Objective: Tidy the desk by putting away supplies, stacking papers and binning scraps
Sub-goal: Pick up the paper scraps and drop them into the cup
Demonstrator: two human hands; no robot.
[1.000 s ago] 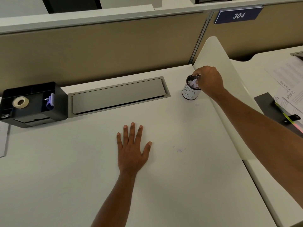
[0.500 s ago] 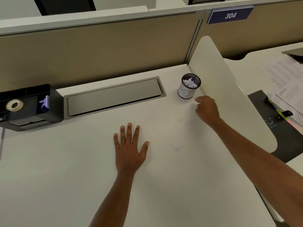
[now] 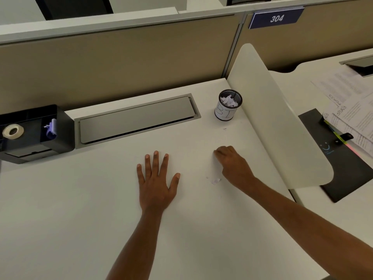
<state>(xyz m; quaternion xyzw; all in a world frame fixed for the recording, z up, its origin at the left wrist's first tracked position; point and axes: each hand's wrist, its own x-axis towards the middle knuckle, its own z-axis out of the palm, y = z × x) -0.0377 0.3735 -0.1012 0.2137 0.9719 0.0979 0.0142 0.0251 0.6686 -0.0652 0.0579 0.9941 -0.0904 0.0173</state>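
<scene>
Left hand [image 3: 157,179] — flat on the desk [image 3: 80,209], fingers straight and spread, holding nothing.

Right hand [image 3: 235,165] — low over the desk, just right of the left hand, with its fingers curled down toward the surface. The fingertips [image 3: 216,152] point away from the camera, so I cannot tell whether they pinch anything.

Likely target: the paper scrap [image 3: 215,181], loose on the desk between the two hands and just beside the right wrist. A smaller fleck [image 3: 207,177] lies just left of it. A third fleck [image 3: 224,129] lies nearer the bin [image 3: 228,110], well apart from the hand. The bin stands upright in the back right corner beside the divider [image 3: 272,122] and holds white scraps.

Handling, as a judgement:
- The scrap looks almost weightless, thin and limp.
- It lies nearly flat on a smooth top, so there is little edge to catch.
- It will probably skid or flutter if pushed.
- Best hold is a thumb-and-forefinger pinch on whichever corner stands proud; failing that, press a fingertip on it and slide it until an edge lifts.
- A light squeeze is enough, since nothing here can break.
- The main risk is the scrap clinging to a finger or dropping on the way to the bin.
</scene>
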